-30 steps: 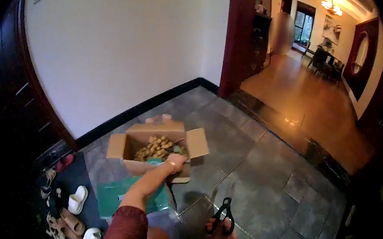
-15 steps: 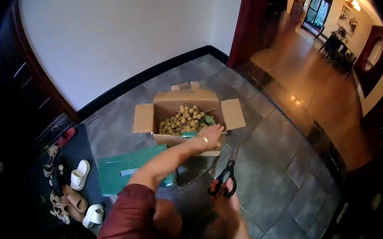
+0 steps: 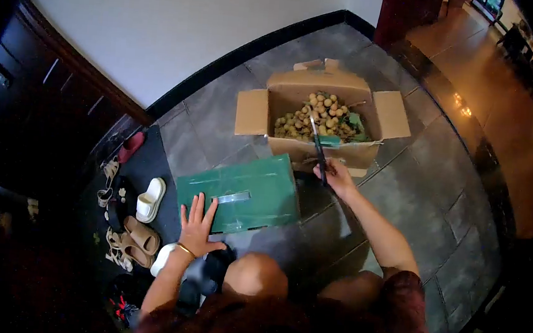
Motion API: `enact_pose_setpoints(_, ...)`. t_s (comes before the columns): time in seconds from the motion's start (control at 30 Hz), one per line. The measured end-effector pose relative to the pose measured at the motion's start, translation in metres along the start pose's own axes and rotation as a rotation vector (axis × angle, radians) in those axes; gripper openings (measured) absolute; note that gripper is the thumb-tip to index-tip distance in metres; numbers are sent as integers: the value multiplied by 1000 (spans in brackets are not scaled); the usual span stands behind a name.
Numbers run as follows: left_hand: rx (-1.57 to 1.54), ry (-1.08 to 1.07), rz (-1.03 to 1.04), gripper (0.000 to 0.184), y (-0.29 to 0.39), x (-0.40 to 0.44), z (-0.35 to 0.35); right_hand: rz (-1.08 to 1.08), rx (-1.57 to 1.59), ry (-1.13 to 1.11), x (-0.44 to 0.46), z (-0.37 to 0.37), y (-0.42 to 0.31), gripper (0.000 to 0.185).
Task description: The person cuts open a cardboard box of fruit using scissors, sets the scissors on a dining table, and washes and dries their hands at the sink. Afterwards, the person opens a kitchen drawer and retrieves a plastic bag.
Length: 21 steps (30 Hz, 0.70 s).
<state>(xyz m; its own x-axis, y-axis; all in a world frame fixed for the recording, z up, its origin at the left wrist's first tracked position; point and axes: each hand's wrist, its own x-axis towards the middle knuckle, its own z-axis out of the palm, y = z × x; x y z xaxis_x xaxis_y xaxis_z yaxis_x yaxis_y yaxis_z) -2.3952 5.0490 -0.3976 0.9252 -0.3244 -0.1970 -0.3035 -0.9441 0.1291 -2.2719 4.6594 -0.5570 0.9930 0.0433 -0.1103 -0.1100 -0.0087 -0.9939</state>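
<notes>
An open cardboard box [image 3: 324,155] holds a heap of small round yellow-brown fruit [image 3: 327,109] with a few green leaves. Just left of it and nearer to me lies a green box [image 3: 258,194], its top closed and a strip of clear tape across it. My left hand [image 3: 196,228] has its fingers spread at the green box's near left edge. Black-handled scissors [image 3: 318,148] are gripped in my right hand [image 3: 337,178], their blades pointing away from me over the front rim of the cardboard box.
Sandals and slippers [image 3: 150,200] stand on a dark mat [image 3: 159,152] at the left. Behind the boxes runs a white wall [image 3: 183,28] with a black baseboard. A dark stone threshold [image 3: 436,80] and wooden floor [image 3: 481,64] are at the right.
My left hand has left the cardboard box and moved to the green box. The scissors in my right hand have moved forward to the cardboard box. The view has tilted down.
</notes>
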Motion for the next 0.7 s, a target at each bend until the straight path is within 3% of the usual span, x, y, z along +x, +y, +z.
enact_pose_setpoints(0.1, 26, 226, 14, 113, -1, 7, 25, -58, -402, 4, -5, 13, -27, 26)
enact_pose_setpoints(0.13, 25, 233, 23, 111, -3, 10, 27, -205, -192, 59, 7, 16, -8, 27)
enact_pose_setpoints(0.3, 25, 255, 30, 106, -4, 5, 34, -307, -382, 107, 31, 7, 6, 34)
enact_pose_setpoints(0.4, 82, 254, 29, 101, -3, 2, 44, -240, -467, 83, 46, -7, 5, 20)
enact_pose_setpoints(0.43, 76, 267, 18, 100, -1, 1, 49, -257, -443, 64, 40, -4, -27, 19)
enact_pose_setpoints(0.5, 62, 296, -10, 100, 12, 2, 52, -215, -481, 154, 60, -14, -23, 19)
enact_pose_setpoints(0.57, 99, 305, -46, 101, 27, 2, 62, -333, -462, 312, 80, -22, -12, 33)
enact_pose_setpoints(0.7, -35, 375, -45, 101, 46, 19, 58, -237, -725, 378, 74, -37, -37, 24)
